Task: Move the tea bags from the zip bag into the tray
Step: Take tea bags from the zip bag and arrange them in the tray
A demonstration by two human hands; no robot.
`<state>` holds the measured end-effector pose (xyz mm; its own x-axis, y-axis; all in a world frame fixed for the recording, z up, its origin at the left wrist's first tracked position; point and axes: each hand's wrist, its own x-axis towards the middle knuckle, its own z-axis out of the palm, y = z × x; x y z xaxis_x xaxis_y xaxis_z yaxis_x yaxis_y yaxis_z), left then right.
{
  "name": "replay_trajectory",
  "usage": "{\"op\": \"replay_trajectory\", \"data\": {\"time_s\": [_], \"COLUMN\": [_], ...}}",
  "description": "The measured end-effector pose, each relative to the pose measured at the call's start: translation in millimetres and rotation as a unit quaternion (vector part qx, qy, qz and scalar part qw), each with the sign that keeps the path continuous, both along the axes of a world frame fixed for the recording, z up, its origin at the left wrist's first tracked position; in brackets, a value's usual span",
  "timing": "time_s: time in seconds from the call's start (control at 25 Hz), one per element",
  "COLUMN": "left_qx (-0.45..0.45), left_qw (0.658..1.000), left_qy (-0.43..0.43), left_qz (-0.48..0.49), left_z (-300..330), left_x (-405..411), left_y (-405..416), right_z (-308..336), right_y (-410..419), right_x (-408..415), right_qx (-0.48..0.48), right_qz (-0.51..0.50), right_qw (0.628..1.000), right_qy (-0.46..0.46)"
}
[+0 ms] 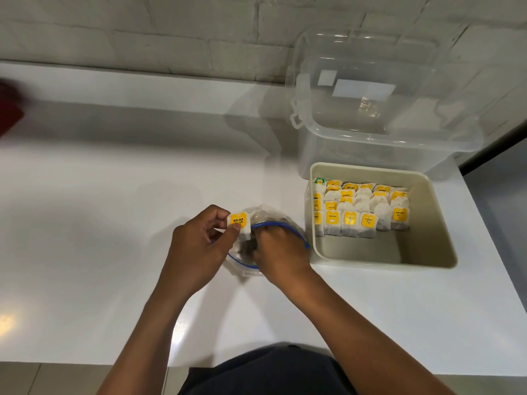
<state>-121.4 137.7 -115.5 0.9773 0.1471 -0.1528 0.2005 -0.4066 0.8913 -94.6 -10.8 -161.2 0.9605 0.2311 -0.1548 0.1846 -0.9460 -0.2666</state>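
At the far left edge we see a blurred dark red shape [10, 109] lying on the white counter [114, 195]; we cannot tell what it is. Behind the counter runs a wall of white-painted brick [142, 27].

Moving toward the middle, we find the left hand [199, 246] with its fingers curled, the thumb and fingertips pinching a single tea bag [241, 225] by its upper part. The yellow tag on that bag reads "RELAX", and the bag hangs just above the near left edge of the zip bag's mouth.

Just to the right lies the zip bag [256, 223], a clear pouch with a blue zip strip, resting on the counter with its mouth pulled open into a ring. The right hand [278, 249] reaches down into that mouth. Its fingers are inside the pouch and hidden behind the plastic and the back of the hand, so we cannot tell whether they grasp anything.

Further right, just beside the zip bag, sits the beige tray [433, 223]. Rows of tea bags [362, 208] with yellow tags stand packed against its far wall and left side, one of them at the far left corner carrying a green and red tag. The near part of the tray floor is bare.

Behind the tray, touching or almost touching its far rim, stands a clear plastic container [379, 101] with a latch on its left side.
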Motion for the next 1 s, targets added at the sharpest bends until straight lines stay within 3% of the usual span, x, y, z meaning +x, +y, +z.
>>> {"op": "replay_trajectory", "data": {"time_s": [0.24,0.52,0.68,1.0], "left_qx": [-0.003,-0.014,-0.009,0.018], "left_qw": [1.0,0.999,0.999,0.999], "left_qy": [-0.019,-0.033,-0.041,-0.023], "left_qz": [0.01,0.012,0.001,-0.017], "left_z": [4,7,7,7], "left_x": [0,0,1,-1], "left_y": [4,7,7,6], "right_z": [17,52,47,49], "right_y": [-7,-28,-35,-33], "right_x": [-3,-8,-5,-1], "right_qx": [0.012,0.219,0.369,0.546], "right_qz": [0.022,-0.035,-0.11,-0.216], "right_qw": [0.999,0.975,0.92,0.775], "right_qy": [-0.041,0.016,0.077,0.235]}}
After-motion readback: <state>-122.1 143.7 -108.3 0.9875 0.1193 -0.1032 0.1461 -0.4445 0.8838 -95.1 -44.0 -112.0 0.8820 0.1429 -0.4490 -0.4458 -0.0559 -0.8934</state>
